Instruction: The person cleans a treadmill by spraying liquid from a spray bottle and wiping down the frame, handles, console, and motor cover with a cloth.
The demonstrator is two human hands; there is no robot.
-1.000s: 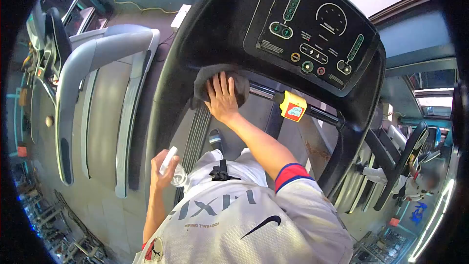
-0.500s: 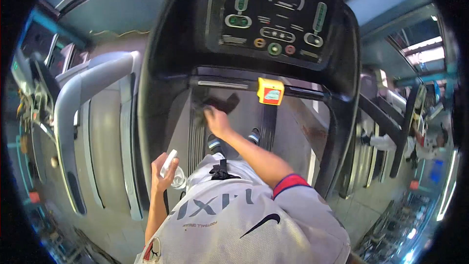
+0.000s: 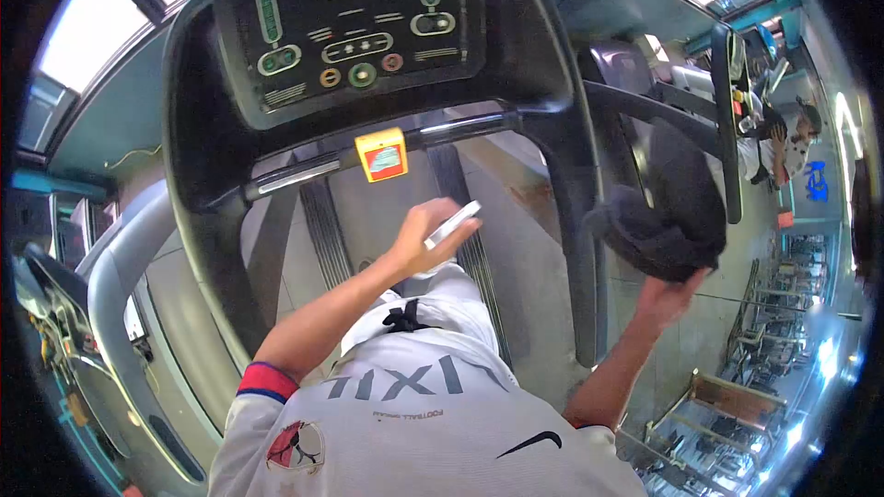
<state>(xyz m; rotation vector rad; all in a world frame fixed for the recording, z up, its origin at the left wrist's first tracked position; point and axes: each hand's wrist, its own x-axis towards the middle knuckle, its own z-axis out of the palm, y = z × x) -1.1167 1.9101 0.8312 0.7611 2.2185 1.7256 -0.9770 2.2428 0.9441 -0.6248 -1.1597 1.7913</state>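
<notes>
My left hand [image 3: 425, 237] is in front of my waist, closed around a spray bottle whose white spray head [image 3: 453, 225] shows above the fingers. The bottle's body is hidden behind the hand and forearm. Out to the right, my right hand [image 3: 670, 299] grips a bunched black cloth [image 3: 658, 212], which spreads out beyond the fingers beside the treadmill's right upright [image 3: 578, 248]. The treadmill console [image 3: 368, 37] is ahead of me, with a crossbar [image 3: 465, 129] below it. A yellow and red box [image 3: 381, 156] is mounted on that bar.
A grey-framed treadmill [image 3: 115, 285] stands to the left. On the right is another machine with a dark arm [image 3: 727, 129], and a person [image 3: 783, 152] is farther back. Gym equipment with a brown pad [image 3: 737, 400] stands at lower right.
My right hand has swung from under the crossbar out to the right with the black cloth. My left hand has come up toward the middle with the spray bottle. The view has turned right.
</notes>
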